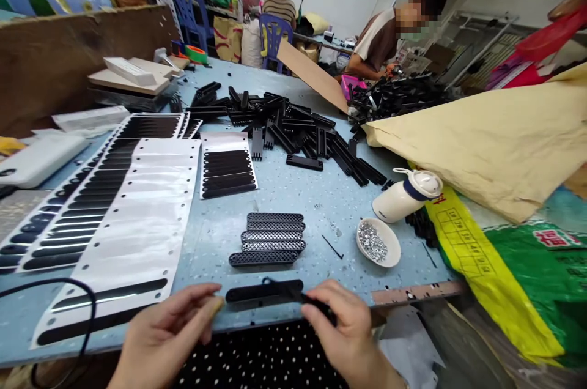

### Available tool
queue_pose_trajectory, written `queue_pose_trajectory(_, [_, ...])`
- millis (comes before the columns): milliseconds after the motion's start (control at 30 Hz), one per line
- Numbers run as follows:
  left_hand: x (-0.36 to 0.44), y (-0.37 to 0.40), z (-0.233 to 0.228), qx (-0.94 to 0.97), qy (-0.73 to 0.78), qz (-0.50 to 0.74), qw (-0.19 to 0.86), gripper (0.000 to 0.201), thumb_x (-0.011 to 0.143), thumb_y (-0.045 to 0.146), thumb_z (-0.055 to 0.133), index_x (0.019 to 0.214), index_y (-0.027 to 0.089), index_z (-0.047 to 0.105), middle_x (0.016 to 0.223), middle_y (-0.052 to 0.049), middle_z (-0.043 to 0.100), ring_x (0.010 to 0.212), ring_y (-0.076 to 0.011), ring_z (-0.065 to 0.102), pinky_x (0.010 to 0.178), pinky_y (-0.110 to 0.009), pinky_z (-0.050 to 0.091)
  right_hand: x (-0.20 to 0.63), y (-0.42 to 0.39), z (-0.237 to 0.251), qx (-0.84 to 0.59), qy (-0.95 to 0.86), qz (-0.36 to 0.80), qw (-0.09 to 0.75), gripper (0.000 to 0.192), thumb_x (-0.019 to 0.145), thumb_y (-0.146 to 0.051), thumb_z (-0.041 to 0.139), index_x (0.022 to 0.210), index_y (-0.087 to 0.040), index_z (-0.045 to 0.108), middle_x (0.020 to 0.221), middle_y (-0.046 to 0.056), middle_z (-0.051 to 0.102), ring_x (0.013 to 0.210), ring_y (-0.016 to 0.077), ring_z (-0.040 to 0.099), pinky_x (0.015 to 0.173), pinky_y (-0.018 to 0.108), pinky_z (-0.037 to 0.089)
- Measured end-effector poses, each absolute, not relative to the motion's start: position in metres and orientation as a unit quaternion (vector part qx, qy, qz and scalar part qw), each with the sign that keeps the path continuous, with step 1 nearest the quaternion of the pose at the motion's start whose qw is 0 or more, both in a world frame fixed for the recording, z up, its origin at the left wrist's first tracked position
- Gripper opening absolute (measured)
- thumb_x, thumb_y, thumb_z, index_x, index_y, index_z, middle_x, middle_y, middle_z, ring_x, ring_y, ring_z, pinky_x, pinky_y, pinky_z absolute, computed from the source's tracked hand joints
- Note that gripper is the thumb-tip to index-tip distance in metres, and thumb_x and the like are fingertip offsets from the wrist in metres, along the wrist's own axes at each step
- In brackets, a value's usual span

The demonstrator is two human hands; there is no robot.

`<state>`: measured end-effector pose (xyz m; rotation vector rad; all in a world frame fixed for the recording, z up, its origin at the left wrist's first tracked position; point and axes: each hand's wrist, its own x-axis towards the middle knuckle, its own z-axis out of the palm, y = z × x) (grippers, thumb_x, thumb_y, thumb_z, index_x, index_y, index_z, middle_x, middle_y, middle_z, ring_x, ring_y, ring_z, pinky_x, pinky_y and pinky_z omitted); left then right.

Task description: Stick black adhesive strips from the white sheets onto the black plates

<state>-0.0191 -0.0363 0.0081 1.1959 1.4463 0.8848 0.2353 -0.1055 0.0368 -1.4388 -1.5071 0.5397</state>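
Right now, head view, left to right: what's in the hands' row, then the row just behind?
Hands' row: left hand → black bar → right hand.
Behind: lattice-patterned bars → thin black piece → white bowl → yellow-and-green bag.
Bottle omitted: overlaps the bowl's span.

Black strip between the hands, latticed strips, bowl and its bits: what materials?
Black strip: probably plastic, satin; even, dark, smooth-looking face.
Latticed strips: likely molded plastic, semi-gloss; crisp repeating pattern, soft highlights.
Bowl: smooth, off-white; plastic or ceramic, can't tell.
Bits: likely bare metal, shiny; silvery glints.
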Motion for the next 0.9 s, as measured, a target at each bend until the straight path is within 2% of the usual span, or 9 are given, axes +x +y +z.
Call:
queue_pose_trajectory(100, [-0.023, -0.015, 0.005, 0.569, 0.626, 0.374, 0.379, 0.033, 0.062, 0.044, 0.078, 0.09, 0.027, 0.075, 0.07, -0.001, 0.074, 0.062, -0.0206, 0.067, 0.063, -0.03, 0.053, 0.25, -0.095, 0.028, -0.61, -0.569, 0.266, 0.484, 0.007, 0.083, -0.019, 0.065, 0.087, -0.019, 0.071, 0.081, 0.005, 0.071, 0.075, 0.0197, 0.067, 0.067, 0.031, 0.056])
queue_pose_trajectory(167, [-0.019, 0.0, 0.004, 0.616, 0.613, 0.346, 0.353, 0.035, 0.062, 0.042, 0.077, 0.093, 0.025, 0.075, 0.069, -0.001, 0.074, 0.061, -0.0204, 0.066, 0.062, -0.029, 0.052, 0.253, -0.087, 0.019, -0.609, -0.551, 0.296, 0.488, 0.008, 0.083, -0.021, 0.066, 0.088, -0.018, 0.072, 0.086, 0.007, 0.073, 0.08, 0.0209, 0.069, 0.072, 0.033, 0.057])
queue_pose_trajectory(267, [-0.009, 0.013, 0.003, 0.658, 0.578, 0.314, 0.366, 0.035, 0.065, 0.039, 0.075, 0.096, 0.022, 0.075, 0.062, 0.0, 0.071, 0.055, -0.0197, 0.064, 0.055, -0.028, 0.05, 0.251, -0.079, 0.009, -0.613, -0.54, 0.311, 0.485, 0.008, 0.082, -0.02, 0.066, 0.088, -0.018, 0.072, 0.085, 0.007, 0.074, 0.079, 0.0207, 0.07, 0.073, 0.033, 0.058])
queue_pose_trajectory(433, [0.001, 0.016, 0.003, 0.69, 0.531, 0.303, 0.387, 0.022, 0.068, 0.036, 0.075, 0.085, 0.023, 0.079, 0.075, -0.004, 0.078, 0.066, -0.0226, 0.071, 0.064, -0.029, 0.054, 0.257, -0.068, 0.008, -0.602, -0.584, 0.236, 0.491, 0.007, 0.082, -0.018, 0.066, 0.088, -0.018, 0.071, 0.088, 0.008, 0.075, 0.082, 0.0211, 0.071, 0.074, 0.035, 0.058])
queue_pose_trajectory(567, [0.001, 0.017, 0.003, 0.706, 0.504, 0.299, 0.399, 0.021, 0.07, 0.034, 0.074, 0.088, 0.024, 0.079, 0.081, -0.004, 0.079, 0.071, -0.0225, 0.072, 0.068, -0.028, 0.055, 0.267, -0.058, 0.009, -0.579, -0.629, 0.205, 0.476, 0.007, 0.083, -0.017, 0.066, 0.088, -0.017, 0.07, 0.092, 0.01, 0.075, 0.084, 0.0216, 0.071, 0.076, 0.037, 0.059])
queue_pose_trajectory(700, [-0.004, 0.018, 0.002, 0.741, 0.474, 0.282, 0.383, 0.021, 0.078, 0.032, 0.067, 0.095, 0.023, 0.076, 0.085, -0.002, 0.079, 0.073, -0.0197, 0.073, 0.069, -0.028, 0.057, 0.268, -0.053, 0.011, -0.562, -0.661, 0.213, 0.45, 0.008, 0.083, -0.016, 0.065, 0.089, -0.017, 0.071, 0.087, 0.009, 0.074, 0.08, 0.0211, 0.071, 0.071, 0.035, 0.059])
queue_pose_trajectory(900, [-0.005, 0.01, 0.001, 0.769, 0.462, 0.286, 0.337, 0.02, 0.083, 0.028, 0.061, 0.096, 0.018, 0.073, 0.078, -0.001, 0.076, 0.063, -0.0146, 0.07, 0.061, -0.024, 0.057, 0.263, -0.056, 0.017, -0.55, -0.692, 0.204, 0.421, 0.01, 0.082, -0.014, 0.065, 0.091, -0.016, 0.071, 0.086, 0.01, 0.072, 0.079, 0.0213, 0.069, 0.069, 0.035, 0.058])
